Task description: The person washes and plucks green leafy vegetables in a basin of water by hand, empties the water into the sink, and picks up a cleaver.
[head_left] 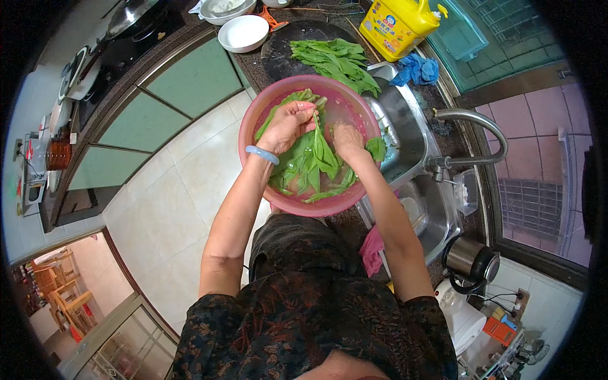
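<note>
A pink plastic basin in front of me holds water and several leafy greens. My left hand, with a pale blue bangle on its wrist, is over the basin's left half. Its thumb and fingers are pinched on the stem end of a green leaf, which hangs down over the water. My right hand reaches low into the basin's right side; its fingers are blurred and partly hidden, so whether they grip anything is unclear. One leaf rests at the right rim.
More greens lie on a dark round board beyond the basin. To the right are a steel sink and curved faucet. A yellow jug, blue cloth, white bowl and kettle stand around.
</note>
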The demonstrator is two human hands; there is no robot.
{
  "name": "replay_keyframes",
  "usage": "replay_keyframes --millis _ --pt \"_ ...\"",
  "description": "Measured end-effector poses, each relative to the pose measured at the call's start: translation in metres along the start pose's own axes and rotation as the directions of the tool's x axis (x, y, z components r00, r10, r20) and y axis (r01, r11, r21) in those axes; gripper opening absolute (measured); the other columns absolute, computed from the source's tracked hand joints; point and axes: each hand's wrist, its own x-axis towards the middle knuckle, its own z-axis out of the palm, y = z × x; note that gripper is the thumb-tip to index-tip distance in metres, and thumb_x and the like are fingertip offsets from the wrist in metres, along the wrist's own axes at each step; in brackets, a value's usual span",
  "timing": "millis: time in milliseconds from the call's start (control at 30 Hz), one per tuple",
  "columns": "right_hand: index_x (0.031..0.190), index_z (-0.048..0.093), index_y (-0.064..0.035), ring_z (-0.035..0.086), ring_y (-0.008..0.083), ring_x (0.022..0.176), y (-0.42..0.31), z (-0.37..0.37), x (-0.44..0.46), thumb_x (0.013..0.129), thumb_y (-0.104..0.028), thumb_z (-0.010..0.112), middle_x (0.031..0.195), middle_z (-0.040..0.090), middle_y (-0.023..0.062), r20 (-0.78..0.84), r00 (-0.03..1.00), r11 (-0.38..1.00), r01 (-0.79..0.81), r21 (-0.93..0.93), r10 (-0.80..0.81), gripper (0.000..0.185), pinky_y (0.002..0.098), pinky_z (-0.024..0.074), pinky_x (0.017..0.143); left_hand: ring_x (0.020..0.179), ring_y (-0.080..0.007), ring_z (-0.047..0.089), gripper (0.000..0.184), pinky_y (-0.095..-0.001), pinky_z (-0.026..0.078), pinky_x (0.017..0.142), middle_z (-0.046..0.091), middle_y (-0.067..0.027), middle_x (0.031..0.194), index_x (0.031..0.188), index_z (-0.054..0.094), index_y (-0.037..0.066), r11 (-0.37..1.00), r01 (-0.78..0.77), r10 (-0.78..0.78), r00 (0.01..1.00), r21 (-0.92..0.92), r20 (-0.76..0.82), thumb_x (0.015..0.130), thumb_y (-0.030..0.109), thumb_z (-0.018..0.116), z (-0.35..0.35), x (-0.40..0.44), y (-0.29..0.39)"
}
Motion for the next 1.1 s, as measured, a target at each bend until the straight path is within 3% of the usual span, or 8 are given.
replay_keyframes --millis 33,100,133,200,367,467,533,1100 --pt "0.111 0.064 -0.0052 0.066 0.0365 0.097 0.001 0.003 -0.001 0.088 -0.015 0.056 0.104 0.066 0.0257 -0.001 1.000 1.000 0.004 0.001 -0.004 0.026 0.0479 0.0521 0.081 0.084 -0.0106 0.059 0.015 -0.0264 0.054 0.077 0.061 -0.0025 0.095 0.108 0.057 0.002 1.000 0.004 -0.004 1.000 -0.012 -0.007 0.096 0.009 0.056 -0.002 0.000 -0.001" --pt "0.104 0.065 -0.0069 0.069 0.0276 0.076 0.006 0.006 -0.004 0.088 -0.017 0.061 0.090 0.070 0.0180 -0.442 0.890 0.885 0.295 0.361 -0.116 0.019 0.0421 0.0531 0.065 0.083 -0.0106 0.059 0.015 -0.0265 0.054 0.077 0.061 -0.0025 0.095 0.108 0.057 0.002 1.000 0.006 -0.006 1.000 -0.029 -0.022 0.096 0.010 0.057 -0.005 -0.002 0.000" --pt "0.104 0.065 -0.0069 0.069 0.0276 0.076 0.004 -0.005 -0.010 0.088 -0.017 0.061 0.090 0.070 0.0180 -0.437 0.892 0.885 0.294 0.360 -0.118 0.019 0.0421 0.0531 0.065 0.083 -0.0108 0.059 0.015 -0.0267 0.054 0.077 0.061 -0.0024 0.095 0.108 0.057 0.003 1.000 0.008 -0.008 0.999 -0.005 -0.033 0.096 0.010 0.057 -0.006 -0.004 0.002" --pt "0.099 0.065 -0.0070 0.058 0.0136 0.056 0.003 -0.035 -0.021 0.087 -0.022 0.068 0.075 0.067 0.0075 -0.021 0.987 0.415 0.086 0.906 -0.160 0.020 0.0310 0.0460 0.051 0.082 -0.0110 0.059 0.015 -0.0269 0.054 0.077 0.061 -0.0023 0.096 0.109 0.057 0.003 1.000 0.018 -0.018 0.999 0.017 -0.038 0.095 0.010 0.057 -0.004 -0.004 0.001" --pt "0.096 0.066 -0.0073 0.052 0.0087 0.056 -0.005 -0.056 -0.045 0.085 -0.024 0.072 0.071 0.064 0.0047 0.073 0.957 0.536 0.094 0.839 -0.282 0.021 0.0276 0.0428 0.051 0.082 -0.0111 0.058 0.014 -0.0262 0.053 0.075 0.059 -0.0025 0.094 0.109 0.057 0.003 0.998 -0.022 0.025 0.998 0.064 -0.049 0.096 0.008 0.056 0.002 0.005 -0.004" --pt "0.096 0.064 -0.0077 0.044 0.0043 0.051 -0.006 -0.052 -0.045 0.087 -0.021 0.071 0.065 0.054 -0.0048 -0.077 0.960 0.552 0.219 0.805 -0.268 0.017 0.0228 0.0357 0.045 0.072 -0.0104 0.059 0.011 -0.0232 0.052 0.064 0.062 -0.0044 0.088 0.103 0.060 -0.001 0.991 -0.072 0.079 0.995 0.111 -0.065 0.093 0.004 0.057 0.005 0.008 -0.007" --pt "0.099 0.066 -0.0057 0.058 0.0160 0.070 -0.007 -0.051 -0.045 0.084 -0.021 0.072 0.074 0.065 0.0118 -0.042 0.976 0.603 0.166 0.780 -0.214 0.022 0.0335 0.0474 0.068 0.070 -0.0105 0.059 0.011 -0.0232 0.051 0.063 0.062 -0.0047 0.086 0.103 0.059 -0.002 0.991 -0.069 0.078 0.994 0.119 -0.073 0.093 0.003 0.058 0.006 0.010 -0.007" --pt "0.101 0.062 -0.0056 0.065 0.0292 0.078 -0.009 -0.058 -0.044 0.083 -0.025 0.070 0.082 0.065 0.0199 -0.007 0.972 0.735 0.182 0.654 -0.234 0.027 0.0394 0.0485 0.072 0.077 -0.0101 0.058 0.011 -0.0259 0.050 0.067 0.064 -0.0041 0.089 0.099 0.062 -0.003 0.753 -0.105 0.160 0.987 0.649 -0.026 0.092 0.006 0.060 0.010 0.019 -0.003"
